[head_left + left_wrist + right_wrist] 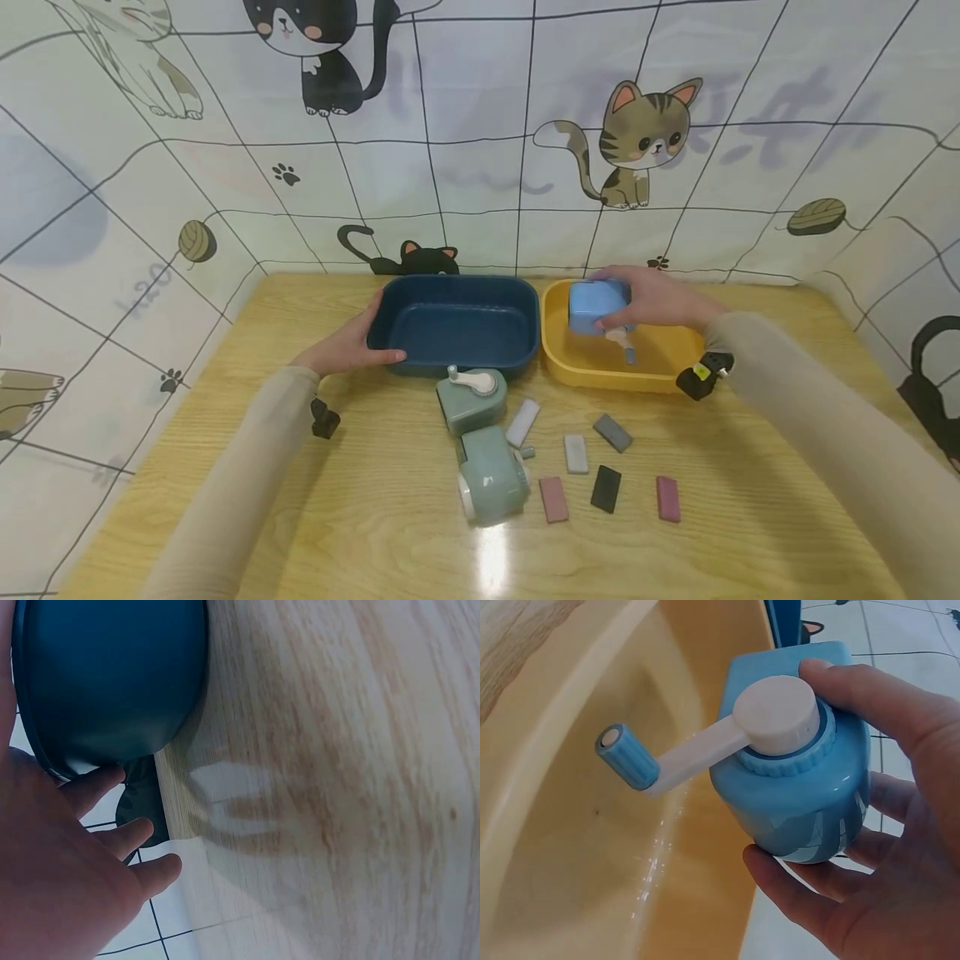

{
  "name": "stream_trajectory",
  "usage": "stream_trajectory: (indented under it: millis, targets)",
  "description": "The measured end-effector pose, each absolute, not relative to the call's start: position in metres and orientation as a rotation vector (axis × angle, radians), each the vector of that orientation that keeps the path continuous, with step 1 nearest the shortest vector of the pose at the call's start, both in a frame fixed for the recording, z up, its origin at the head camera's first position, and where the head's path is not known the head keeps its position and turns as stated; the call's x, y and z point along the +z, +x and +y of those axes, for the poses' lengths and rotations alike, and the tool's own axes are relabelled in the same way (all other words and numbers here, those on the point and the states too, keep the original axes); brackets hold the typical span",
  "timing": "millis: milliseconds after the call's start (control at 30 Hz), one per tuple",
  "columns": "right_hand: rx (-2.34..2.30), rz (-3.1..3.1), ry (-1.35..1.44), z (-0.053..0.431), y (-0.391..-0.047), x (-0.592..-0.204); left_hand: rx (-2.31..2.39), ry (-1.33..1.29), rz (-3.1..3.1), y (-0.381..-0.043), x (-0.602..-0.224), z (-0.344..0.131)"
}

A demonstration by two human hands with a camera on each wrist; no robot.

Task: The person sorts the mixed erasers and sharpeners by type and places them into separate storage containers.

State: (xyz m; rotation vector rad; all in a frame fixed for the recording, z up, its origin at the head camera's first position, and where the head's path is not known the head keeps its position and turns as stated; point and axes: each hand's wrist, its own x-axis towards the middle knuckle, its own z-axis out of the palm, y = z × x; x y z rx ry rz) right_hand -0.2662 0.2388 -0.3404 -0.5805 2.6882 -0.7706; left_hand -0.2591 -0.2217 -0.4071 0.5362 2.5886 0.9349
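My right hand (652, 297) grips a blue hand-crank pencil sharpener (588, 307) over the yellow bin (622, 379). In the right wrist view the sharpener's white crank (705, 754) with a blue knob points away from the hand, and fingers wrap its far side and underside. My left hand (351, 343) rests against the left end of the dark blue bin (457, 329), its thumb near the front rim. Several fingers of the left hand (75, 855) are spread in the left wrist view, one at the bin's outer wall.
Two green crank sharpeners (480, 404) lie before the blue bin. To their right are several erasers: a white one (576, 454), a grey one (612, 432), a black one (606, 489), pink ones (553, 500). A cat-patterned cloth (480, 183) stands behind the wooden table (360, 517).
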Motion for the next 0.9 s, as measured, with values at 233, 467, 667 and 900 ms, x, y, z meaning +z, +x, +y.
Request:
stream_trajectory:
  millis: [233, 467, 667, 900]
  targets:
    - [-0.76, 2.646, -0.582, 0.234, -0.275, -0.35, 0.927, 0.533, 2.59, -0.26, -0.408, -0.221]
    - [-0.677, 2.682, -0.678, 0.224, -0.282, -0.357, 0.938, 0.522, 2.591, -0.26, -0.41, -0.222]
    - [-0.632, 2.676, -0.717, 0.219, -0.287, -0.361, 0.946, 0.508, 2.588, -0.26, -0.414, -0.223]
    - [-0.613, 2.658, -0.725, 0.214, -0.291, -0.36, 0.93, 0.51, 2.599, -0.26, -0.413, -0.223]
